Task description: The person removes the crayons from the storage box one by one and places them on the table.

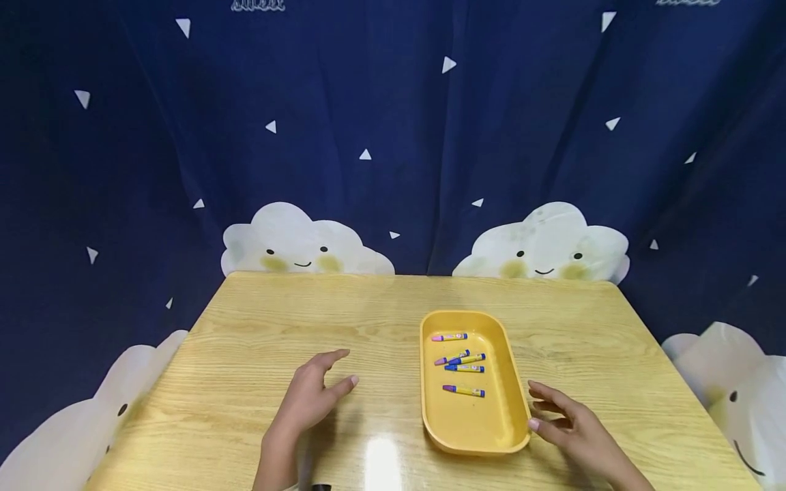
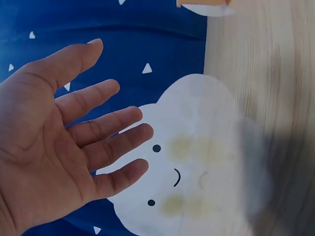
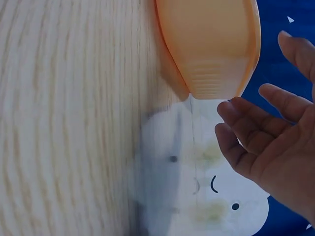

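A yellow-orange plastic tray [image 1: 471, 424] lies right of centre on the table in the head view. Inside it are several crayons with yellow wrappers: a pink crayon [image 1: 449, 337] at the far end, a purple crayon [image 1: 463, 391] nearest me, and blue ones such as this blue crayon [image 1: 464, 369] between them. My right hand [image 1: 574, 429] is beside the tray's right side, thumb and fingertips right at its rim, fingers loosely bent around nothing. Left of the tray, my left hand [image 1: 307, 397] hovers over the table with fingers spread and holds nothing; its palm [image 2: 44, 157] shows in the left wrist view.
The light wooden table [image 1: 276, 307] reaches back to a dark blue curtain [image 1: 405, 123] printed with white triangles and smiling clouds. A small black object [image 1: 321, 487] shows at the bottom edge, near my left forearm. Glare brightens the table's front.
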Tool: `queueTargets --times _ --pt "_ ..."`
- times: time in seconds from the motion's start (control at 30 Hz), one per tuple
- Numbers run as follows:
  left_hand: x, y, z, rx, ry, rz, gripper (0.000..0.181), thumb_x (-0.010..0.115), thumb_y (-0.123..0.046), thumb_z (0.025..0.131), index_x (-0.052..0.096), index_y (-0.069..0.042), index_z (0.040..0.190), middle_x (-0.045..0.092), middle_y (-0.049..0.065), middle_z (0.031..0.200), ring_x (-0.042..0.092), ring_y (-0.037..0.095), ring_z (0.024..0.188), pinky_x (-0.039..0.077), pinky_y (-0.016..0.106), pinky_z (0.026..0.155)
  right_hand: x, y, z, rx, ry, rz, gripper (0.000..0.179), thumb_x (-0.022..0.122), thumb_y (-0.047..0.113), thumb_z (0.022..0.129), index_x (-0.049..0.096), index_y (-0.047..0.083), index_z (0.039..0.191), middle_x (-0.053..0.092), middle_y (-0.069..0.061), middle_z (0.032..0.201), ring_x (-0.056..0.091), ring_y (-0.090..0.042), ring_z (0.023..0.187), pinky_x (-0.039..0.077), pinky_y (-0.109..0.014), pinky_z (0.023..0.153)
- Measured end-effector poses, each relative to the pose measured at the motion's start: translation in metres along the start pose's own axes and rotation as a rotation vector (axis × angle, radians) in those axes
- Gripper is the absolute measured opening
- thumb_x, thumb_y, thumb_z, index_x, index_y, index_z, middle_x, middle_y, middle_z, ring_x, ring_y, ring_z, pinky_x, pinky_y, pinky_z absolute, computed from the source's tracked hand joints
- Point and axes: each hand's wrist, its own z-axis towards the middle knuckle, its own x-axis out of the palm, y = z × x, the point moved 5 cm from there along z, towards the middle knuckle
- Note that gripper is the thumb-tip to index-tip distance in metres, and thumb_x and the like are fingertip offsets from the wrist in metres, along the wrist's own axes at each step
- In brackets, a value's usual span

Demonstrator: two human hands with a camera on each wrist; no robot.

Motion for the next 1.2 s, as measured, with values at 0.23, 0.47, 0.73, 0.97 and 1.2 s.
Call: queueTargets --times 0.23,0.47,0.73,0.97,1.2 --pt "0.012 -0.007 0.005 0.042 0.002 -0.043 0.046 0.069 -0.027 0.085 0.058 -0.010 0.126 0.055 0.013 0.124 0.052 0.034 0.110 0.046 0.051 0.081 0.005 0.003 0.003 -0.057 0.042 -0.028 0.063 0.073 0.019 0.082 0.045 0.002 0.136 0.053 -0.018 0.125 0.056 -0.023 0.102 0.049 -0.031 0.073" --pt "0.023 -0.019 0.016 0.114 0.015 -0.039 0.045 0.067 -0.028 0.087 0.058 -0.008 0.125 0.058 0.011 0.120 0.054 0.034 0.107 0.047 0.049 0.080 0.011 -0.002 0.008 -0.027 0.060 -0.067 0.071 0.077 0.024 0.078 0.043 0.006 0.138 0.051 -0.014 0.128 0.054 -0.017 0.100 0.047 -0.032 0.075" --pt "0.035 -0.027 0.026 0.142 0.043 -0.038 0.045 0.068 -0.029 0.086 0.058 -0.008 0.125 0.058 0.011 0.120 0.054 0.031 0.107 0.046 0.046 0.082 0.015 -0.004 0.007 0.033 0.111 -0.073 0.089 0.081 0.029 0.071 0.034 0.003 0.142 0.051 -0.015 0.124 0.050 -0.030 0.106 0.046 -0.032 0.078" --pt "0.048 -0.034 0.037 0.174 0.073 -0.043 0.048 0.070 -0.030 0.083 0.059 -0.008 0.124 0.058 0.009 0.120 0.052 0.027 0.112 0.042 0.044 0.091 0.016 -0.003 0.007 0.085 0.125 -0.047 0.096 0.083 0.029 0.068 0.030 0.005 0.144 0.050 -0.016 0.124 0.049 -0.030 0.107 0.046 -0.030 0.079" --pt "0.059 -0.051 0.049 0.179 0.110 -0.058 0.050 0.070 -0.030 0.082 0.058 -0.008 0.126 0.057 0.007 0.123 0.049 0.025 0.116 0.039 0.042 0.094 0.016 -0.006 0.007 0.086 0.134 -0.032 0.096 0.083 0.027 0.069 0.029 0.003 0.144 0.049 -0.018 0.125 0.050 -0.031 0.107 0.047 -0.030 0.080"
